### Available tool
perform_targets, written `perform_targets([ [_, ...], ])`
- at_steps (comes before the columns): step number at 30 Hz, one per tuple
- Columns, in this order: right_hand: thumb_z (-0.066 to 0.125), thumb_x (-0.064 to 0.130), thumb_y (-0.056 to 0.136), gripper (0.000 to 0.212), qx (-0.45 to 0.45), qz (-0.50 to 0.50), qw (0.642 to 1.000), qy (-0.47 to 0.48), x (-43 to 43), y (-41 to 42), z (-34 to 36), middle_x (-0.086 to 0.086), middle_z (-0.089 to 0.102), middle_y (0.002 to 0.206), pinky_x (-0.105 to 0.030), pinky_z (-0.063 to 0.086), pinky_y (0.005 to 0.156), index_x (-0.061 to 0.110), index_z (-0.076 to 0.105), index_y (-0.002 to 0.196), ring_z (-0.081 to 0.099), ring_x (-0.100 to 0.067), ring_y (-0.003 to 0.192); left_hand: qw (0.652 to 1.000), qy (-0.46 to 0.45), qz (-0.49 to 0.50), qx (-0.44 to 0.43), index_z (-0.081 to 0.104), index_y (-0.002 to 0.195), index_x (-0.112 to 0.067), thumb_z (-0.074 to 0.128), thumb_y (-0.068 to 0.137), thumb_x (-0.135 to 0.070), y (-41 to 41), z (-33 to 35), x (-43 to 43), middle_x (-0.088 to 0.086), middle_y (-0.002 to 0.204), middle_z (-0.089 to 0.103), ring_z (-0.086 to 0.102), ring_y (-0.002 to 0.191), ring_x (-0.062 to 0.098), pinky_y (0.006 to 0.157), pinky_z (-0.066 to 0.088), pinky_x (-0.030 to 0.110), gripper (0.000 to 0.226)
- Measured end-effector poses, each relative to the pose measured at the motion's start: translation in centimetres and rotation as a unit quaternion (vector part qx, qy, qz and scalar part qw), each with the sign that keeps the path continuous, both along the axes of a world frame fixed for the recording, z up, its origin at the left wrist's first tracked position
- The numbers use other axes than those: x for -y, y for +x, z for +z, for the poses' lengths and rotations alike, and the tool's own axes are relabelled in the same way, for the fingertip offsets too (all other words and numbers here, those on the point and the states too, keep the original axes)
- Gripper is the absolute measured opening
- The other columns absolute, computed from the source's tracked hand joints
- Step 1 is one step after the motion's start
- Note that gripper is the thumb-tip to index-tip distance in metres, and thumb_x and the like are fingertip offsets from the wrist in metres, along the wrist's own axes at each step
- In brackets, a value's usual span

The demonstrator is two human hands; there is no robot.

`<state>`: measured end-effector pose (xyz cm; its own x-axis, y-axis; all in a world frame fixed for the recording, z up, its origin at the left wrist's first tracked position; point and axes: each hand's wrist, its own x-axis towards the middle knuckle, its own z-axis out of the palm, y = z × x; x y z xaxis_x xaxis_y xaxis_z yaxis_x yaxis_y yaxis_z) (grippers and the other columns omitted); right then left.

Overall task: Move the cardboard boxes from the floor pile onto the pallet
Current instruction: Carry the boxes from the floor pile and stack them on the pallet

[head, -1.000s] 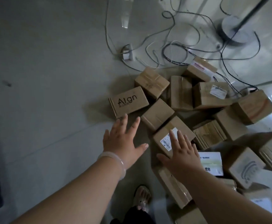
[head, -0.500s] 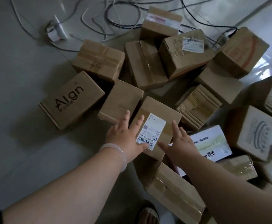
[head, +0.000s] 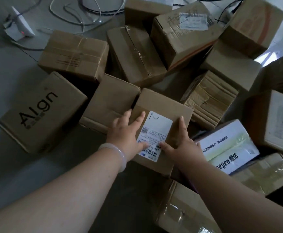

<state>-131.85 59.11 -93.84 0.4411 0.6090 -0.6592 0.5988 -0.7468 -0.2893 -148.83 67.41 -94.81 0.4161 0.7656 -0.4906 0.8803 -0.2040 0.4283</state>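
Both hands are on one cardboard box (head: 162, 105) that sits in the pile on the floor (head: 11, 73), at the pile's near edge. The left hand (head: 125, 132) lies flat on its top, fingers spread, thumb on the white shipping label (head: 157, 126). The right hand (head: 183, 142) rests along the box's right edge, forefinger straight. Whether its other fingers curl over, I cannot tell. The Algn box (head: 41, 113) lies to the left.

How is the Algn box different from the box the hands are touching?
The Algn box has black printed letters; the labelled box has a white barcode sticker. The Algn box lies untouched; the labelled box has the left hand and right hand on it. Both are brown cardboard.
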Motion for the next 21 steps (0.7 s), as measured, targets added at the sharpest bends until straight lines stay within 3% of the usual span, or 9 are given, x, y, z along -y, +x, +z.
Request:
perform_targets([
  [2,0.066,0.058,0.083,0.107,-0.034,-0.047,0.997,0.042,0.1,-0.6,2.2,0.001,0.056,0.135,-0.049,0.054,0.091,0.067,-0.030,0.130,0.063,-0.023,0.109,1.000,0.020,-0.003,0.021,0.000,0.149,-0.052,0.073,0.080,-0.050,-0.3,2.6,-0.5,-0.029,0.149,-0.003,0.003,0.143,0.024,0.114,0.029,0.051,0.100],
  [3,0.068,0.056,0.084,0.106,-0.048,-0.065,0.994,0.068,0.2,-0.8,3.7,0.003,0.057,0.133,-0.043,0.058,0.080,0.069,-0.027,0.130,0.064,-0.018,0.100,0.999,0.029,-0.003,0.028,0.002,0.149,-0.052,0.073,0.080,-0.050,-0.6,4.2,-0.8,-0.030,0.148,-0.002,0.004,0.141,0.023,0.114,0.028,0.050,0.099],
  [6,0.070,0.048,0.086,0.106,-0.072,-0.095,0.982,0.143,0.0,-1.4,9.1,0.006,0.057,0.136,-0.025,0.050,0.062,0.073,-0.023,0.131,0.060,-0.008,0.093,0.997,0.056,0.005,0.044,0.008,0.151,-0.049,0.074,0.077,-0.053,-1.6,10.2,-1.3,-0.021,0.152,0.002,0.009,0.138,0.023,0.115,0.025,0.046,0.099],
  [8,0.071,0.040,0.087,0.108,-0.095,-0.100,0.974,0.180,-1.1,-2.0,13.9,0.005,0.054,0.141,-0.030,0.055,0.072,0.079,-0.024,0.121,0.060,-0.011,0.109,0.995,0.070,0.027,0.062,0.008,0.152,-0.049,0.075,0.077,-0.052,-2.5,15.1,-1.4,-0.017,0.153,0.002,0.011,0.140,0.024,0.117,0.024,0.044,0.100],
  [10,0.072,0.035,0.087,0.108,-0.125,-0.095,0.968,0.196,-2.9,-2.9,19.6,0.002,0.047,0.147,-0.049,0.054,0.092,0.084,-0.021,0.112,0.055,-0.020,0.124,0.992,0.077,0.063,0.081,0.006,0.151,-0.052,0.075,0.079,-0.049,-3.6,20.6,-1.8,-0.020,0.152,-0.003,0.009,0.143,0.023,0.118,0.020,0.043,0.100],
  [12,0.071,0.033,0.087,0.106,-0.148,-0.070,0.963,0.214,-4.9,-4.1,26.0,0.000,0.042,0.149,-0.054,0.052,0.096,0.084,-0.016,0.117,0.052,-0.023,0.126,0.987,0.078,0.100,0.102,0.003,0.150,-0.053,0.075,0.080,-0.046,-5.0,26.7,-2.3,-0.023,0.151,-0.006,0.009,0.146,0.024,0.119,0.019,0.043,0.101],
  [15,0.072,0.035,0.087,0.101,-0.143,-0.005,0.955,0.259,-7.6,-5.6,36.6,0.000,0.037,0.146,-0.040,0.052,0.091,0.072,-0.007,0.138,0.049,-0.018,0.118,0.973,0.089,0.152,0.151,0.001,0.146,-0.056,0.077,0.080,-0.041,-7.7,37.1,-2.8,-0.013,0.157,-0.005,0.010,0.149,0.022,0.121,0.017,0.039,0.101],
  [18,0.072,0.040,0.086,0.099,-0.126,0.075,0.949,0.278,-9.0,-7.6,47.1,-0.001,0.035,0.139,-0.025,0.045,0.079,0.071,-0.006,0.140,0.043,-0.012,0.107,0.958,0.119,0.202,0.167,-0.004,0.137,-0.062,0.076,0.080,-0.043,-11.0,47.8,-1.5,-0.016,0.156,-0.004,0.008,0.148,0.015,0.114,0.011,0.025,0.100],
  [21,0.071,0.044,0.085,0.098,-0.135,0.156,0.938,0.277,-9.5,-10.9,56.3,-0.002,0.035,0.141,-0.028,0.049,0.077,0.070,-0.006,0.140,0.047,-0.016,0.111,0.949,0.149,0.237,0.145,-0.013,0.131,-0.065,0.072,0.080,-0.051,-14.9,57.4,0.8,-0.020,0.154,-0.007,0.007,0.148,0.020,0.116,0.015,0.033,0.100],
])
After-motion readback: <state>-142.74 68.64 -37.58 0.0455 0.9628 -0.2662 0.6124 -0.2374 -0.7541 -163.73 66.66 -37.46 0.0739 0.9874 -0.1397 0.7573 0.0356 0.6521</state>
